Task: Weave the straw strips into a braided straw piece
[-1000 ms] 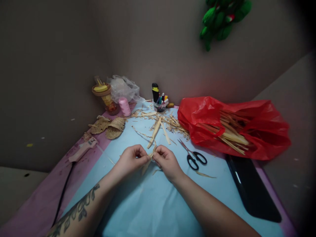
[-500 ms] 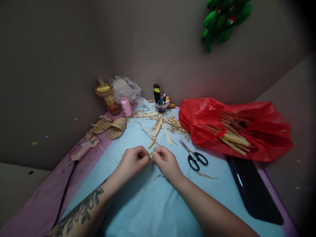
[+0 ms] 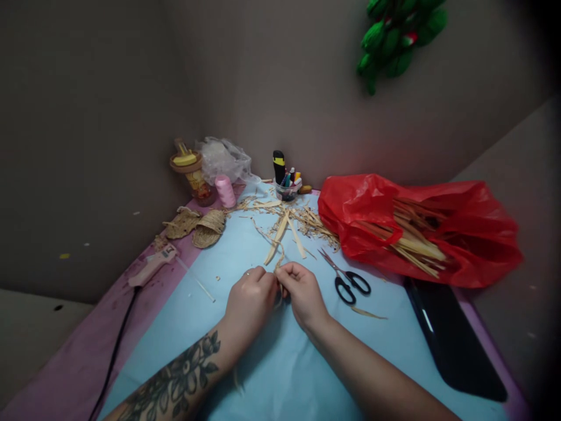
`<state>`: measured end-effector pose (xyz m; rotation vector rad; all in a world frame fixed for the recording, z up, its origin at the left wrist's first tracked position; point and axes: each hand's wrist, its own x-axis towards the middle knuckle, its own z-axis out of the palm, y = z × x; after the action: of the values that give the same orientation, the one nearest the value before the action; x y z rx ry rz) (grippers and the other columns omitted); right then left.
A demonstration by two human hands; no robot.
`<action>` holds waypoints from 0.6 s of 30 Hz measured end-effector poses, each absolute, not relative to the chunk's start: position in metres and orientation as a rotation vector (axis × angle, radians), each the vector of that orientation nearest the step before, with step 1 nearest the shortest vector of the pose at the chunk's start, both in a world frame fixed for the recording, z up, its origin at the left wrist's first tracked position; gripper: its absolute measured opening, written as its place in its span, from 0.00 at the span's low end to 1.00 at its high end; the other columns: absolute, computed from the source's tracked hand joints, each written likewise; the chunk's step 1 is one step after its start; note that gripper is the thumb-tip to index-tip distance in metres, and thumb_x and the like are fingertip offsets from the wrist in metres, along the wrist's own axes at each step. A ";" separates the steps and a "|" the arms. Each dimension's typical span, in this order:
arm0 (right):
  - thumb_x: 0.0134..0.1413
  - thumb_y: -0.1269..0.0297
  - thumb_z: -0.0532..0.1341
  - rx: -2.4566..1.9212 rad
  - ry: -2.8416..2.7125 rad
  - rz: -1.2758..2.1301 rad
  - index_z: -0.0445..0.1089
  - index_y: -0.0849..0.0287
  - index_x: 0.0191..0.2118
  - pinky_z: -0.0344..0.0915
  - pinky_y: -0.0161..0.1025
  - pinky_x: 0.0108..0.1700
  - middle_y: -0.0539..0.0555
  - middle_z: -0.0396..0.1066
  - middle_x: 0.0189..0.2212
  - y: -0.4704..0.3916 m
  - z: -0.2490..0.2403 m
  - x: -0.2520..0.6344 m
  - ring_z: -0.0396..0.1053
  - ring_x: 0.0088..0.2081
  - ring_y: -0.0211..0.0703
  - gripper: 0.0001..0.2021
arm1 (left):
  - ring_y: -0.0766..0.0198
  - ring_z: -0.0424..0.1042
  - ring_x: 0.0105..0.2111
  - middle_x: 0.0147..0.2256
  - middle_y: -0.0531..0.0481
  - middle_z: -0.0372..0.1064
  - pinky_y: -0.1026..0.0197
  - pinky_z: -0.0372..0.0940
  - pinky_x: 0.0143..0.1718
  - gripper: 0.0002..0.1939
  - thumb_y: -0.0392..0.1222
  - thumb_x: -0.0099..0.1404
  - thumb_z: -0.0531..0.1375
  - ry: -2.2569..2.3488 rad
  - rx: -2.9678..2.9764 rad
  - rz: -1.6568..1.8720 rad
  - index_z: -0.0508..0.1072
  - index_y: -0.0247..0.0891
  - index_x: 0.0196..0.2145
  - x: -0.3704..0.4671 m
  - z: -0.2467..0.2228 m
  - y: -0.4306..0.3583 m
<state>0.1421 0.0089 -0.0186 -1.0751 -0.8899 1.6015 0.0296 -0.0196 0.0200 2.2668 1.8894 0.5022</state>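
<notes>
View: head camera, looking down at the table (image 3: pixel 175 316) under its light blue sheet.
Braided straw cord: a thin, tan, plaited strand (image 3: pixel 283 251); we see its worked end between the two hands, with the rest curving away over the sheet.
Right hand: thumb and forefinger of the right hand (image 3: pixel 303 292) pinch the cord at its near end.
Left hand: fingers of the left hand (image 3: pixel 252 295) curl inward beside the right fingertips; its own tips are hidden, so we cannot tell what they grip.
Tension: we judge it best to pinch right at the last crossing and draw each strand evenly, lest the plait loosen.
Strands: we advise laying them flat, as dry straw may split when sharply bent.
Spare strips: flat, pale straw strips (image 3: pixel 276 240) lie beyond the hands.
Scissors: black-handled metal scissors (image 3: pixel 337 269) lie open, right of the right hand.
</notes>
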 end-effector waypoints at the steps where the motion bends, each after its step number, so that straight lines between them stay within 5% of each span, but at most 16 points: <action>1: 0.42 0.59 0.64 -1.073 -0.884 1.606 0.64 0.61 0.21 0.49 0.31 0.21 0.44 0.58 0.13 0.009 -0.020 0.142 0.53 0.17 0.31 0.12 | 0.65 0.63 0.28 0.26 0.48 0.64 0.64 0.58 0.30 0.11 0.37 0.62 0.52 1.889 2.278 0.515 0.71 0.37 0.26 0.030 0.019 -0.020; 8: 0.39 0.61 0.67 -0.995 -0.802 1.685 0.68 0.61 0.25 0.55 0.32 0.24 0.48 0.66 0.18 0.012 -0.025 0.145 0.58 0.20 0.32 0.10 | 0.65 0.65 0.32 0.32 0.46 0.64 0.63 0.63 0.34 0.12 0.38 0.63 0.50 1.743 2.218 0.635 0.72 0.38 0.38 0.030 0.028 -0.029; 18: 0.43 0.59 0.64 -0.947 -0.797 1.751 0.59 0.59 0.23 0.50 0.30 0.22 0.44 0.58 0.17 0.014 -0.021 0.145 0.53 0.19 0.31 0.13 | 0.58 0.65 0.40 0.42 0.40 0.65 0.54 0.65 0.40 0.19 0.33 0.61 0.51 1.559 2.400 0.656 0.64 0.36 0.51 0.030 0.012 -0.044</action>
<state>0.1454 0.0136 -0.0210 -0.9475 -0.7973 1.7510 0.0298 -0.0441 0.0122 2.3996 1.5586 0.6558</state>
